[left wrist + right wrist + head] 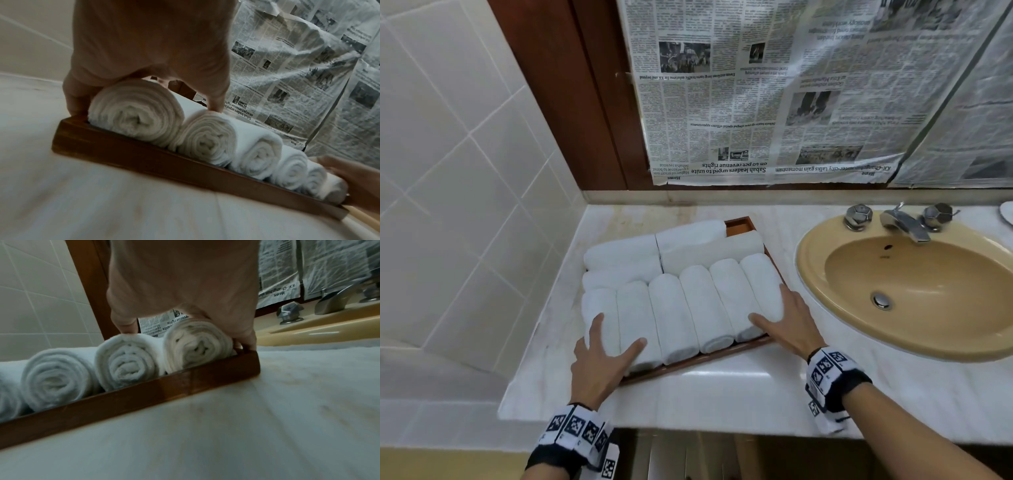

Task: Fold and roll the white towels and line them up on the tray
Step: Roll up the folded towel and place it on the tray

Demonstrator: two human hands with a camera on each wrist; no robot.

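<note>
We see the tray (pixel 698 360) on the worktop (pixel 722 394) packed with rolled towels (pixel 695 308): six in the near row, long axes running from us toward the wall, spiral ends facing the near rim; behind them four more lie crosswise. Our left hand (pixel 599 359) spreads wide over the leftmost roll, thumb on its neighbour. Our right hand (pixel 789 323) spreads over the rightmost roll likewise. A sink (pixel 914 287) sits right of the tray.
</note>
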